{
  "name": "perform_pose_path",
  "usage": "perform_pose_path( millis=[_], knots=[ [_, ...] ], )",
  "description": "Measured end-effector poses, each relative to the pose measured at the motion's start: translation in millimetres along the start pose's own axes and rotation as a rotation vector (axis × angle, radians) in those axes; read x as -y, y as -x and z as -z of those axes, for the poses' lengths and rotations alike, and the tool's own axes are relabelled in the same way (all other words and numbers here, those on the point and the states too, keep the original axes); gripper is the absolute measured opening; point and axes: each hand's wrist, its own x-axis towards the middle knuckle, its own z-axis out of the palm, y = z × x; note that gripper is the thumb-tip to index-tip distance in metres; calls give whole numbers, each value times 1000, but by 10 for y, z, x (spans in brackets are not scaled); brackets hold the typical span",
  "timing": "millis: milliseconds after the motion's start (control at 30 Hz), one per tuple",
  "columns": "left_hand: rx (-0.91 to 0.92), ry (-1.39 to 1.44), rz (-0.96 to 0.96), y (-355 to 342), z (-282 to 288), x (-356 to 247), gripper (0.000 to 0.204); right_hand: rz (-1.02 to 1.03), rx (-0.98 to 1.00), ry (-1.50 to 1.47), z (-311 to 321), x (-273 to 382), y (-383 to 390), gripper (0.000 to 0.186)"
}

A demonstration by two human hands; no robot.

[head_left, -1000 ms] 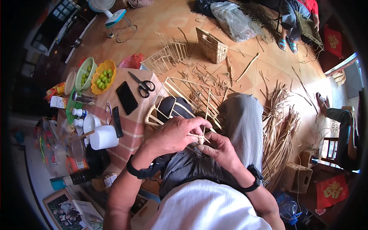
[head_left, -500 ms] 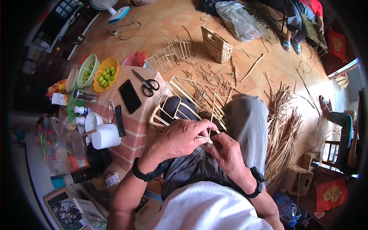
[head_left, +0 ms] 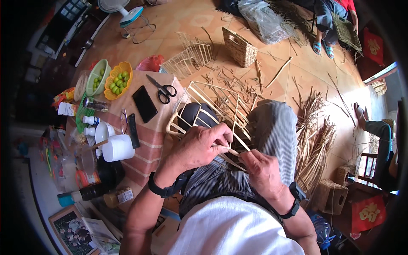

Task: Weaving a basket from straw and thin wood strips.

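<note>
While the bare frame [head_left: 212, 110] lies unwoven on the lap, left hand [head_left: 197, 146] and right hand [head_left: 261, 170] pinch one strip [head_left: 229, 151]; reeds [head_left: 314, 136] wait at three o'clock.

Pale cane and dry straw, with plastic and cloth around them

The basket frame [head_left: 212, 114] at the centre is bare, matt, pale cane, its ribs smooth. Right of it, the reed bundle [head_left: 314, 136] looks dry, rough and fibrous. The woven basket [head_left: 240, 46] at upper centre shows a coarse tan weave. The phone [head_left: 144, 103] at left is glossy black; the scissors [head_left: 161, 90] have dull metal blades and black plastic grips. The trousers [head_left: 276, 127] are ribbed grey cloth. The floor [head_left: 178, 21] is smooth, faintly shiny tile.
</note>
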Motion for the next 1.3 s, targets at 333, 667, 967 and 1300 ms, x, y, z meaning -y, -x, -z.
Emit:
perform_pose_path(
  millis=[333,667,967,1300],
  knots=[
    [-309,10,-199,3,-147,6,19,104,-69,-128,13,-371,-1015,13],
    [-212,-302,-340,63,-172,117,30,136,-352,-42,-215,-354,-955,30],
    [-68,-145,-78,-8,-181,23,31,-252,107,-684,-156,-215,-169,31],
    [-122,-253,-208,-19,-211,-23,36,-154,42,-513,-439,-212,-130,30]
  ],
)
